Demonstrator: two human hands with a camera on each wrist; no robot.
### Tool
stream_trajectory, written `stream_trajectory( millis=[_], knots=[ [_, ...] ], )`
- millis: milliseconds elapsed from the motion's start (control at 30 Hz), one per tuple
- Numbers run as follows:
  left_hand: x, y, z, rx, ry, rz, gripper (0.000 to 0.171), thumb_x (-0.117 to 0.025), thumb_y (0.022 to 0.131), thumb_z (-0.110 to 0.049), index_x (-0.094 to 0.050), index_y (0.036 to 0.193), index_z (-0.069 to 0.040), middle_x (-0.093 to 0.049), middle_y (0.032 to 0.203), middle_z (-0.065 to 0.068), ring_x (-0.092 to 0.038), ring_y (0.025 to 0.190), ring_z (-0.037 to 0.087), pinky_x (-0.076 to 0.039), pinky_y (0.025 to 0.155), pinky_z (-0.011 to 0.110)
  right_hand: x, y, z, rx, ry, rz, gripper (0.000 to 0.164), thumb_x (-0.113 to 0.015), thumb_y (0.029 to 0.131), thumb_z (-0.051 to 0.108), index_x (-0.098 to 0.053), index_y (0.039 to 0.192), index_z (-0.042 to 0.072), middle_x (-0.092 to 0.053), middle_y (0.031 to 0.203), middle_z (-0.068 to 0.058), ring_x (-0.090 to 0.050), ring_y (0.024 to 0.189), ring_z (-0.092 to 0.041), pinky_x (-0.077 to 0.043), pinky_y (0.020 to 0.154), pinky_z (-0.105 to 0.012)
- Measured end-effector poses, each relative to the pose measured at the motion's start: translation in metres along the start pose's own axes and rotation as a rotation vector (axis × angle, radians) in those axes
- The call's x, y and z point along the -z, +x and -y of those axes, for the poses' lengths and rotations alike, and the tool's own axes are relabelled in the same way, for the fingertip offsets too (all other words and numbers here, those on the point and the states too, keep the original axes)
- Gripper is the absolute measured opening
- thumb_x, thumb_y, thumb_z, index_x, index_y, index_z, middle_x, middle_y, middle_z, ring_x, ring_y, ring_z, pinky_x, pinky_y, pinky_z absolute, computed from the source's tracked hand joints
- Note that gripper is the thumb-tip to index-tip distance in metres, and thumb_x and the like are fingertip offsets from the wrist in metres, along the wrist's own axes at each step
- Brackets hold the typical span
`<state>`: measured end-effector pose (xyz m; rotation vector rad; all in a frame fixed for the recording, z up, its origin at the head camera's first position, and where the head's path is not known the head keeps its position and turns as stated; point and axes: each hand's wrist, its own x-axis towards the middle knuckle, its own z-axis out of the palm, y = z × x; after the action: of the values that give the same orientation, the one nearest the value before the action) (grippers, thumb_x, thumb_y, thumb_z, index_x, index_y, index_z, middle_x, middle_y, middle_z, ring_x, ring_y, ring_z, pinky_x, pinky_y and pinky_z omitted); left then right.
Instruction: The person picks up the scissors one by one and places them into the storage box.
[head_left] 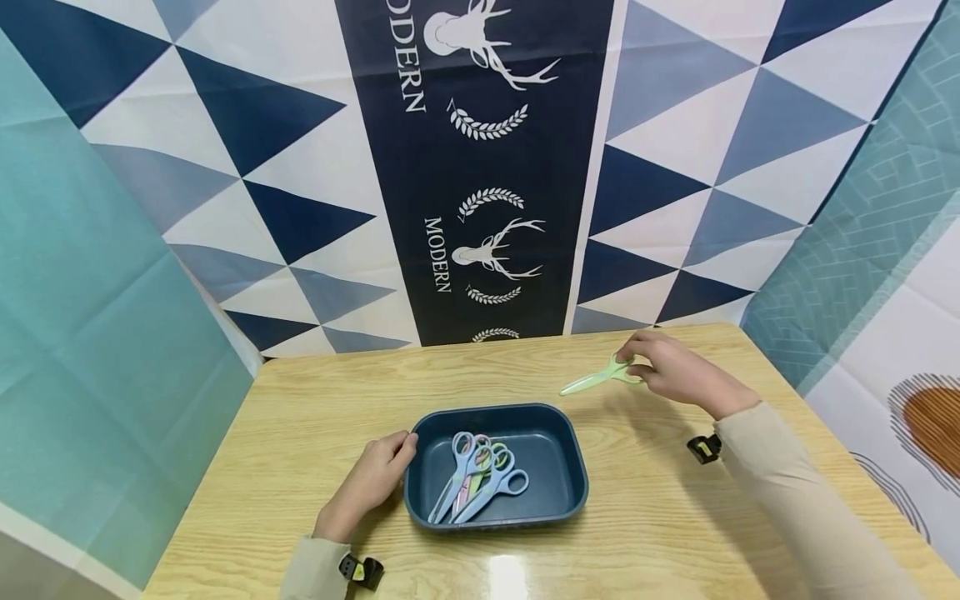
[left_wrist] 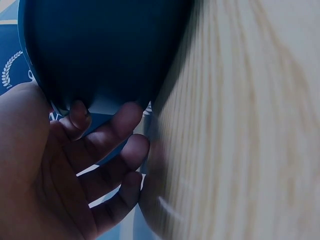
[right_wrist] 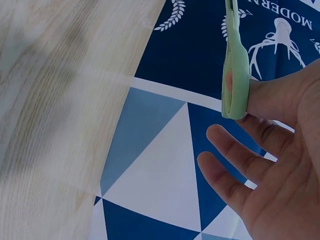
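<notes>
Above the right part of the table, my right hand (head_left: pixel 667 372) holds light green scissors (head_left: pixel 596 381) by the handle loops, blades pointing left and closed. In the right wrist view the thumb passes at the green handle (right_wrist: pixel 236 85), while other fingers stay spread off it. My left hand (head_left: pixel 380 467) grips the left wall of a dark blue plastic bin (head_left: pixel 547 479), thumb at the rim and fingers (left_wrist: pixel 127 117) against the outside. Inside the bin's left half lie several scissors: blue scissors (head_left: pixel 497 485) on top, with pink and yellow-green handles partly hidden below.
The bin stands on a light wood-grain table (head_left: pixel 322 425). A patterned cloth (head_left: pixel 495 175) with triangles and deer heads hangs behind the table's far edge. Teal cloth (head_left: pixel 112 333) hangs on the left. Black wrist cameras (head_left: pixel 362 572) sit at both cuffs.
</notes>
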<state>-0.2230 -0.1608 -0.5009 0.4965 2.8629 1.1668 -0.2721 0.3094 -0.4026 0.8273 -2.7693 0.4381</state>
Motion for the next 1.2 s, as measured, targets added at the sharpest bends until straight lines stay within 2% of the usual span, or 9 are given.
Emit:
stream_trajectory(
  millis=[667,1200],
  knots=[
    [0.001,0.001,0.0,-0.006,0.008,-0.005,0.043,-0.037,0.103,-0.046,-0.048,0.069,-0.021,-0.045,0.058,-0.006,-0.044,0.05,0.009,-0.037,0.051,0.022,-0.004,0.018,0.017,0.026,0.029,0.019,0.017,-0.067,0.086,-0.002,-0.07,0.101,0.007,-0.064,0.102,-0.007,-0.064,0.096,-0.025,-0.053,0.079,-0.041],
    [0.0,0.001,0.001,-0.002,0.003,-0.004,0.043,-0.038,0.103,-0.046,-0.048,0.069,-0.021,-0.044,0.058,-0.006,-0.043,0.05,0.009,-0.037,0.051,0.022,-0.011,0.026,0.024,0.069,0.039,-0.012,0.017,-0.07,0.084,-0.002,-0.071,0.098,0.007,-0.065,0.099,-0.006,-0.061,0.094,-0.026,-0.051,0.081,-0.042]
  ],
)
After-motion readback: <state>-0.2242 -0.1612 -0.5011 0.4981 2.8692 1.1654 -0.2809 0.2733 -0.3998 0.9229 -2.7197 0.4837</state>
